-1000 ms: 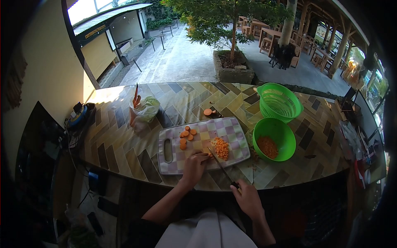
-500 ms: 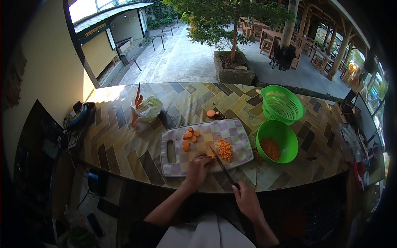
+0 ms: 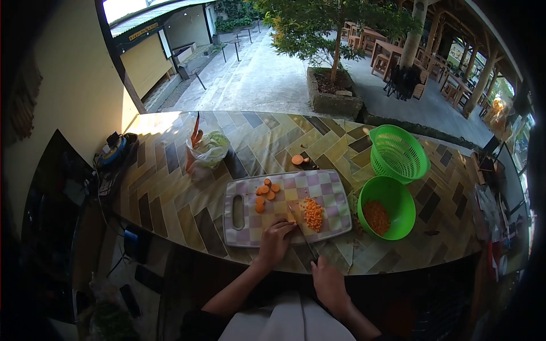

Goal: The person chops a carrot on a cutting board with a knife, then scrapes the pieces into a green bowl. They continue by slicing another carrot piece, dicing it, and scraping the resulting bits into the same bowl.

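Note:
My right hand [image 3: 330, 283] is closed round the handle of a knife [image 3: 305, 237], its blade pointing away over the cutting board [image 3: 335, 190]. Against the left of the blade, my left hand [image 3: 276, 241] pinches a small piece of carrot [image 3: 294, 222], mostly hidden by the fingers. A heap of diced carrot [image 3: 313, 215] lies just right of the blade. Farther left on the checked board are several round carrot slices [image 3: 265, 190]. To the right, a green bowl [image 3: 402, 206] holds finely chopped carrot [image 3: 376, 217].
A green colander [image 3: 401, 150] stands behind the bowl. Beyond the board lies a carrot stub [image 3: 297, 159]. At the back left sits a plastic bag [image 3: 210, 150] of vegetables with a carrot [image 3: 197, 136] sticking out. Cables and a blue object [image 3: 111, 153] are by the left wall.
The view has shifted slightly, so the table things sit a little right and lower. My right hand has drawn the knife back toward me, while my left hand stays by the blade.

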Action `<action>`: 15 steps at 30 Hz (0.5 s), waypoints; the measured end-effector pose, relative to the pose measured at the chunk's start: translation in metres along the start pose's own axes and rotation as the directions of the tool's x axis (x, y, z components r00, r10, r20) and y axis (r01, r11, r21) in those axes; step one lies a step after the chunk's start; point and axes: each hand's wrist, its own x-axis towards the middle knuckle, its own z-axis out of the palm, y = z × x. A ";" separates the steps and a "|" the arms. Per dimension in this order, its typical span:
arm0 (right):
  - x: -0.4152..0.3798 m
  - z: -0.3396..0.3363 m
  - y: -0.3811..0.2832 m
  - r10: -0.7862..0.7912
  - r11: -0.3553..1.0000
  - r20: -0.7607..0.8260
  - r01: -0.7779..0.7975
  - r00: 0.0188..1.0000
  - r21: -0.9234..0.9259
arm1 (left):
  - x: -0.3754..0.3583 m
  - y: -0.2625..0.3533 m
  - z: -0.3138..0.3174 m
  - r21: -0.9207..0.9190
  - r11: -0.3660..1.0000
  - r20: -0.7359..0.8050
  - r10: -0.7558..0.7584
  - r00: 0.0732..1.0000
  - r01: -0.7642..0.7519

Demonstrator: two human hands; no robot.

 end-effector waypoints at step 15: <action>0.015 -0.002 0.023 -0.106 0.976 -0.023 0.108 0.994 0.190 | -0.006 0.008 0.012 -0.003 0.994 -0.152 -0.110 0.982 0.111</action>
